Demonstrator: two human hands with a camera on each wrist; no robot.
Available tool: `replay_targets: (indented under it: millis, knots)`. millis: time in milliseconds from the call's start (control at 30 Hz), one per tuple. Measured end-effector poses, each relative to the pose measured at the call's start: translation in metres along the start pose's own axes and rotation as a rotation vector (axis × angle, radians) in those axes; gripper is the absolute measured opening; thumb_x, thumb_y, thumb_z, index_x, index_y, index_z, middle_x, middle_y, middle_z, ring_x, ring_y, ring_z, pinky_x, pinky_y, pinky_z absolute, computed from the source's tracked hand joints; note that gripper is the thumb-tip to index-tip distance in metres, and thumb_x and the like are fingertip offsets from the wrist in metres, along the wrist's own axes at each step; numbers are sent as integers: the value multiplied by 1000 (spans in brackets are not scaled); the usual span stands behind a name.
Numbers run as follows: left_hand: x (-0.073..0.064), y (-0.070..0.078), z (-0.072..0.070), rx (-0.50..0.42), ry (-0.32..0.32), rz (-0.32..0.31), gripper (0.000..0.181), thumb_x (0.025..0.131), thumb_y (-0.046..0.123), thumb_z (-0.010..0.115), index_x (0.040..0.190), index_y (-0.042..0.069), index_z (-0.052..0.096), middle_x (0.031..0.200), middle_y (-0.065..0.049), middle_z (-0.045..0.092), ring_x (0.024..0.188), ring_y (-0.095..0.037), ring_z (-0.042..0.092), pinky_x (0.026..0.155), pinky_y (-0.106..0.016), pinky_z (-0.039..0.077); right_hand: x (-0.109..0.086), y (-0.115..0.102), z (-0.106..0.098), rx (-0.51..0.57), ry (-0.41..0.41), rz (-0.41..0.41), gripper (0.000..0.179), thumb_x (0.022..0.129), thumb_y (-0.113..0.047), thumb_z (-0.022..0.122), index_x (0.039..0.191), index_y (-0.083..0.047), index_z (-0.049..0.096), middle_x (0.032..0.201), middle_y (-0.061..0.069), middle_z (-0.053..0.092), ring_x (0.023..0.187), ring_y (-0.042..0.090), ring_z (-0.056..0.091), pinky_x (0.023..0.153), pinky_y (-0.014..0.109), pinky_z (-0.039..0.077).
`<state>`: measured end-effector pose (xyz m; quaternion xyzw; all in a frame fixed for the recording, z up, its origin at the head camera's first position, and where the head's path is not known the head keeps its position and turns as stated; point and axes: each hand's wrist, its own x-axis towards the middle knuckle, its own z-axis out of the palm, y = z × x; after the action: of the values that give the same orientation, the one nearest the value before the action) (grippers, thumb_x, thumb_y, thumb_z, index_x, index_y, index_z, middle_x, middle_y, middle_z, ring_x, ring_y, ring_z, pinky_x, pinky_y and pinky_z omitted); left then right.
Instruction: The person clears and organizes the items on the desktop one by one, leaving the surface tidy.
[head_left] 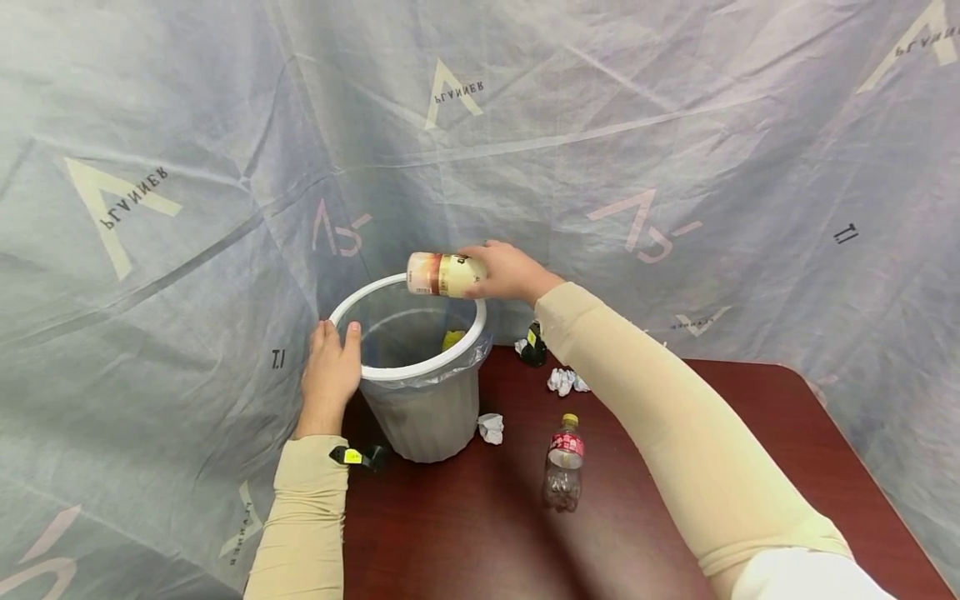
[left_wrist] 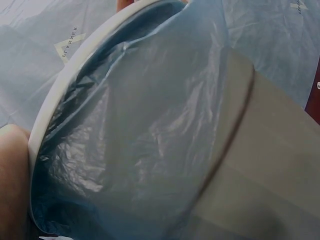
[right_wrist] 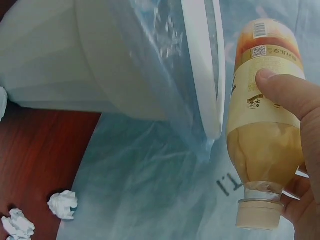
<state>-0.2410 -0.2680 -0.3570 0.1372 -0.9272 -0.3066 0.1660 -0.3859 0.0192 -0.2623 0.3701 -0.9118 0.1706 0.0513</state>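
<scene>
My left hand (head_left: 330, 375) holds the rim of a grey trash bin (head_left: 427, 425), thumb on the inner side and fingers on the outer. A translucent liner hangs over the bin's side below its white ring (head_left: 420, 368). In my right hand (head_left: 513, 271) is a drink bottle (head_left: 442, 275) with a cream label, lying nearly level over the bin's far right rim. Its base points left across the opening. In the right wrist view my thumb presses the label, and the pale cap (right_wrist: 259, 215) shows. Inside the bin sits something yellow (head_left: 452, 339).
A clear plastic bottle (head_left: 562, 483) with red label and yellow cap lies on the dark red table (head_left: 465, 533). One crumpled paper (head_left: 491, 428) lies beside the bin. More crumpled paper (head_left: 562, 382) is under my right arm. Grey printed sheeting (head_left: 525, 125) hangs behind.
</scene>
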Motion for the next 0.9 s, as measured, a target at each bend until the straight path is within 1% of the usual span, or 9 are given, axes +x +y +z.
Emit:
replay_targets:
  millis: [167, 300, 400, 500, 567, 700, 767, 900]
  knots:
    - [2, 2, -2, -4, -5, 4, 87, 104, 64, 14, 161, -1, 7, 168, -22, 5, 152, -45, 11, 113, -70, 18, 3, -8, 0, -16, 12, -9, 78, 85, -41, 80, 153, -19, 47, 137, 11, 53, 113, 24, 53, 93, 42, 47]
    - [2, 1, -2, -7, 6, 9, 87, 104, 64, 15, 161, -1, 8, 168, -23, 6, 152, -44, 12, 114, -69, 18, 2, -14, -2, -23, 45, -34, 76, 88, -45, 77, 153, -20, 47, 141, 12, 50, 118, 26, 55, 99, 44, 47]
    - [-1, -1, -1, -5, -2, 3, 86, 105, 63, 16, 161, -2, 8, 167, -23, 7, 152, -44, 12, 114, -69, 19, -2, -16, -4, -20, 78, -45, 73, 91, -49, 73, 153, -22, 47, 143, 11, 48, 119, 27, 57, 101, 45, 47]
    - [-3, 0, 1, -6, -16, -1, 86, 105, 63, 16, 161, -1, 7, 168, -23, 6, 152, -44, 11, 113, -70, 18, -10, -11, -7, 0, 131, -34, 68, 93, -50, 70, 151, -22, 48, 144, 8, 47, 114, 26, 60, 97, 46, 49]
    - [-3, 0, 2, -6, -16, -3, 86, 104, 63, 15, 161, -1, 7, 168, -23, 5, 152, -45, 11, 113, -70, 18, -16, -5, -9, 10, 170, -20, 65, 94, -50, 68, 150, -23, 49, 144, 7, 47, 115, 25, 60, 96, 47, 49]
    - [-2, 0, 2, -6, -5, -3, 86, 104, 64, 14, 161, -1, 7, 168, -22, 6, 152, -46, 12, 113, -71, 19, -29, 14, -10, 47, 258, 15, 59, 96, -47, 67, 147, -22, 52, 139, 7, 51, 118, 25, 58, 97, 48, 47]
    - [-2, 0, 1, -4, -7, -3, 86, 104, 64, 14, 161, 0, 7, 168, -22, 5, 151, -46, 13, 112, -71, 19, -36, 28, -9, 63, 292, 39, 58, 96, -47, 67, 146, -21, 53, 136, 8, 52, 120, 25, 56, 97, 48, 47]
    - [-3, 2, 0, 0, -15, -7, 86, 104, 64, 13, 161, 0, 5, 168, -22, 4, 151, -47, 13, 112, -72, 19, -53, 57, -2, 117, 325, 107, 58, 95, -48, 67, 144, -20, 54, 133, 10, 53, 117, 28, 57, 93, 49, 49]
